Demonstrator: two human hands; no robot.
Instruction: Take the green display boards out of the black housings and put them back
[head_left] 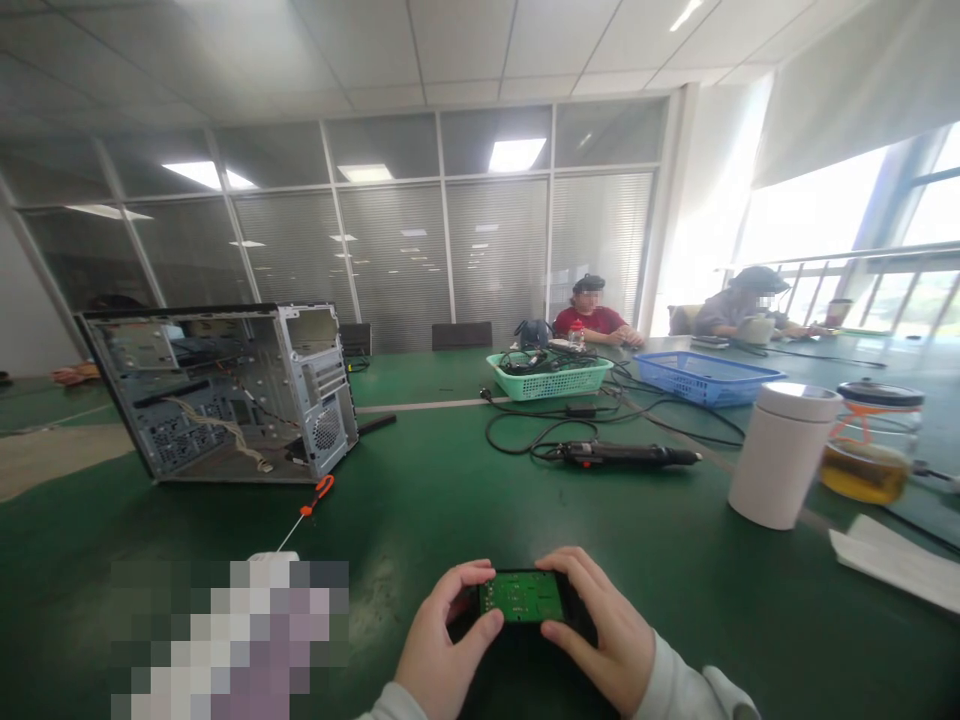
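A small green circuit board [523, 597] with a dark edge or casing around it lies level between my two hands, low in the middle of the view. My left hand [448, 630] grips its left end, thumb at the near edge and fingers at the far edge. On the opposite end my right hand [604, 628] is closed the same way. What lies under the board is hidden. Further off to the left stands an open metal computer case [324, 395]. An orange-handled screwdriver [319, 494] is in front of it, its shaft pointing toward me.
A black power screwdriver [630, 455] with a looped cable lies ahead. Behind it are a green basket [551, 381] of cables and a blue basket [709, 380]. A white canister [784, 455] and a jar [872, 440] stand right. Two people sit across the table.
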